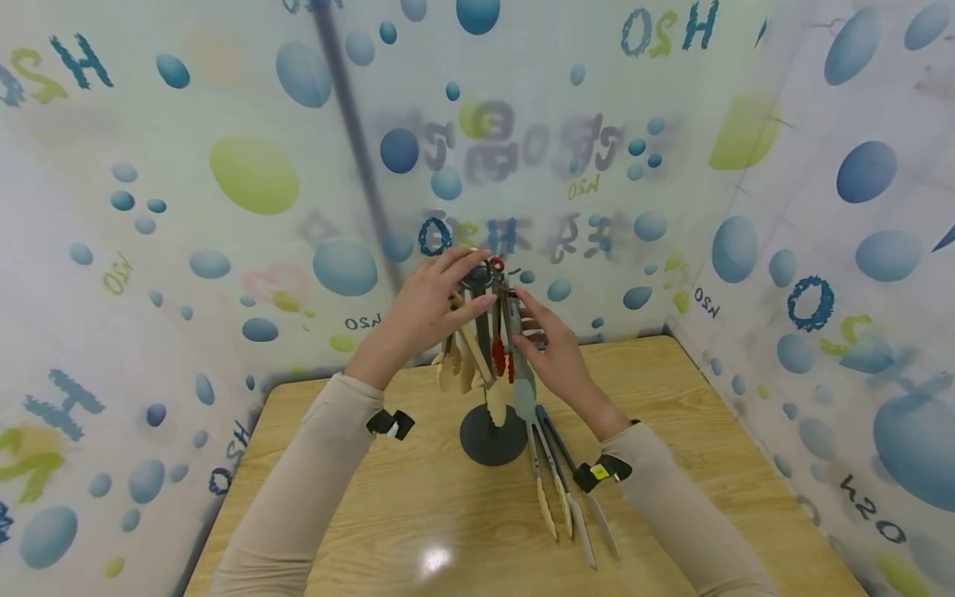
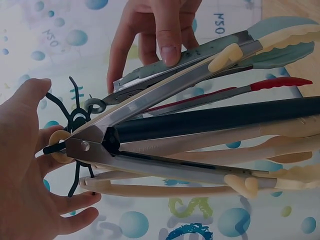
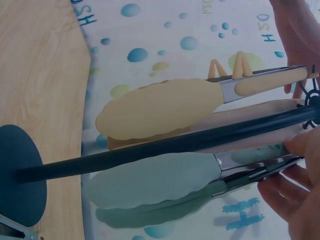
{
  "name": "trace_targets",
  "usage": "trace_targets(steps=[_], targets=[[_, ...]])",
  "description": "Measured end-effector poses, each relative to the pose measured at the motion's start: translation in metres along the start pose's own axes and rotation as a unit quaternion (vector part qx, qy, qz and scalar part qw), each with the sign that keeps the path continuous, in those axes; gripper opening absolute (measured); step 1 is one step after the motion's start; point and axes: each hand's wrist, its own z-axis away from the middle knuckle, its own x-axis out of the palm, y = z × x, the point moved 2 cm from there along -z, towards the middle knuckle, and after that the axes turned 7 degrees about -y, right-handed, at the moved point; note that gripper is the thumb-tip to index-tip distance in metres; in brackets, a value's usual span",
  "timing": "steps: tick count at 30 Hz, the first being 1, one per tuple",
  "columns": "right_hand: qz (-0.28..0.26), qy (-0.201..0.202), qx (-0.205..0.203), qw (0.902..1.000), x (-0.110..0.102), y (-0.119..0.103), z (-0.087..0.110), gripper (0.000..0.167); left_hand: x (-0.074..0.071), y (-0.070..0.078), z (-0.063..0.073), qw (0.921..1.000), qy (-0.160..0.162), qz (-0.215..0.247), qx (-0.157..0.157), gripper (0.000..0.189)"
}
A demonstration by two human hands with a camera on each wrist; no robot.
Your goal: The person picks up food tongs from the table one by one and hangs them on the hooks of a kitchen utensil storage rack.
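A black rack (image 1: 492, 439) with a round base and a ring of hooks at its top stands on the table. My right hand (image 1: 552, 352) pinches the handle of the green-tipped tongs (image 3: 155, 177) between thumb and fingers; their loop is close to a hook in the left wrist view. At the hooks (image 2: 77, 120), my left hand (image 2: 30, 165) has its fingers spread around the rack top; whether it touches is hard to tell. Cream-tipped tongs (image 2: 120, 125) hang spread apart there, beside beige tongs (image 2: 215, 150) and red-tipped tongs (image 2: 280, 83).
More tongs (image 1: 548, 489), with cream and pale tips and one with blue handles, lie on the wooden table (image 1: 388, 514) right of the base. A patterned curtain wall (image 1: 254, 174) rises close behind the rack and along the sides.
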Motion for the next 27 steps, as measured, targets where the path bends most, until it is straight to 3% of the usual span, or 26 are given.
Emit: trace_targets(steps=[27], targets=[[-0.011, -0.025, 0.059, 0.9979, 0.011, 0.002, -0.002, 0.068, -0.004, -0.001, 0.001, 0.9993, 0.026, -0.021, 0.016, 0.067]])
